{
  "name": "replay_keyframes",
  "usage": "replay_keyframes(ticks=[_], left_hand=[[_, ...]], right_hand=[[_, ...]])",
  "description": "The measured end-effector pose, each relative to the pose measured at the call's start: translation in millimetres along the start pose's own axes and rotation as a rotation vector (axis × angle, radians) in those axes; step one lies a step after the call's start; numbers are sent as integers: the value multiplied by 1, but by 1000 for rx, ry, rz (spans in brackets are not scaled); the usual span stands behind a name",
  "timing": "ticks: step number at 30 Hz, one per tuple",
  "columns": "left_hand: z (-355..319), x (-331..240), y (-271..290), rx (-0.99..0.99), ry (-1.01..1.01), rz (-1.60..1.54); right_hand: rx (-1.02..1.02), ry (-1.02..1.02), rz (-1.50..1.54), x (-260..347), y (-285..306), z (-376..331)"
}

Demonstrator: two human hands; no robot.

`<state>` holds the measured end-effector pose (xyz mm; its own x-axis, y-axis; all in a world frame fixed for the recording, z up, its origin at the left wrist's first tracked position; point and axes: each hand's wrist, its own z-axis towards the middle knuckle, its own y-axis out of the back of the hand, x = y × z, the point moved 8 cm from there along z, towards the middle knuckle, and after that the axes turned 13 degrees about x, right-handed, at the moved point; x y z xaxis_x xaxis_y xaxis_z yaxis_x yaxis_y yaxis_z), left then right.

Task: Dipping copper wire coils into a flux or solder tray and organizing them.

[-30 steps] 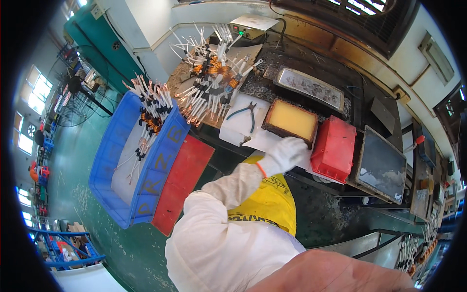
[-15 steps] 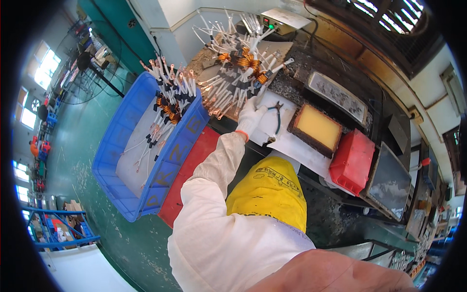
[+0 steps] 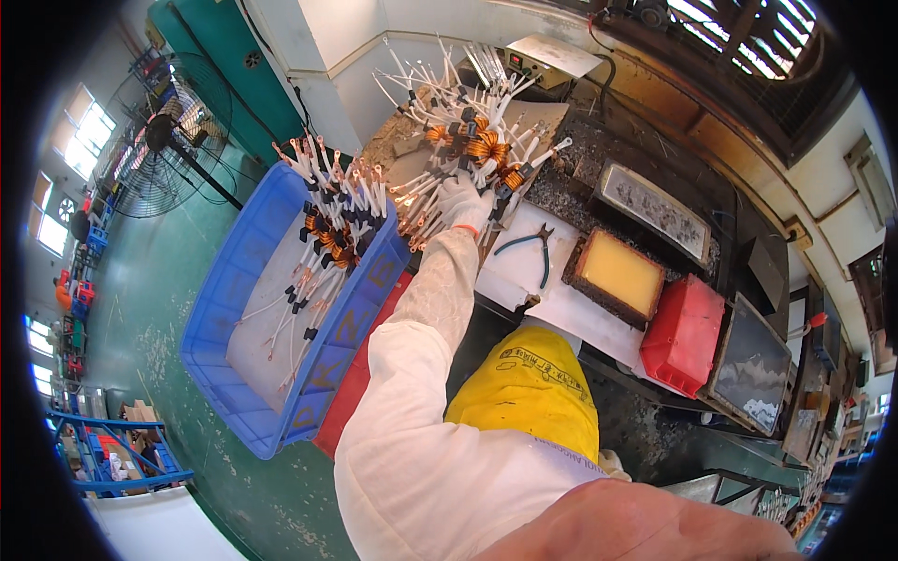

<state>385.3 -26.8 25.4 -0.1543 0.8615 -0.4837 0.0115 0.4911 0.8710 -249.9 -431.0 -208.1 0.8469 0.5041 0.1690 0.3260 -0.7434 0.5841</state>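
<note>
Head view: gloved left hand (image 3: 465,201) rested on the heap of wound copper coils (image 3: 472,150) on the worktop (image 3: 524,271), grip not discernible. Right hand out of view. Blue crate (image 3: 234,374) beside; pliers (image 3: 533,248) nearby.

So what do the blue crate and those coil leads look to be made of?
Blue crate: moulded plastic by the look, matte and scuffed. Coil parts: orange windings that look like copper wire, with leads in what seems white sleeving. The gloved left hand reaches into them.

One blue crate (image 3: 245,309), two red bins (image 3: 686,334), one pliers (image 3: 535,249).
</note>
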Motion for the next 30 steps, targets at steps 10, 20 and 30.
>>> replay_keyframes(ticks=[10,20,30], left_hand=[[19,-9,12,29,74,164],[32,-11,38,352,144,-20],[56,-16,33,447,-128,-502]], right_hand=[[77,-9,130,23,-5,9],[103,-58,373,-8,-10,-3],[138,-81,591,-40,-27,2]])
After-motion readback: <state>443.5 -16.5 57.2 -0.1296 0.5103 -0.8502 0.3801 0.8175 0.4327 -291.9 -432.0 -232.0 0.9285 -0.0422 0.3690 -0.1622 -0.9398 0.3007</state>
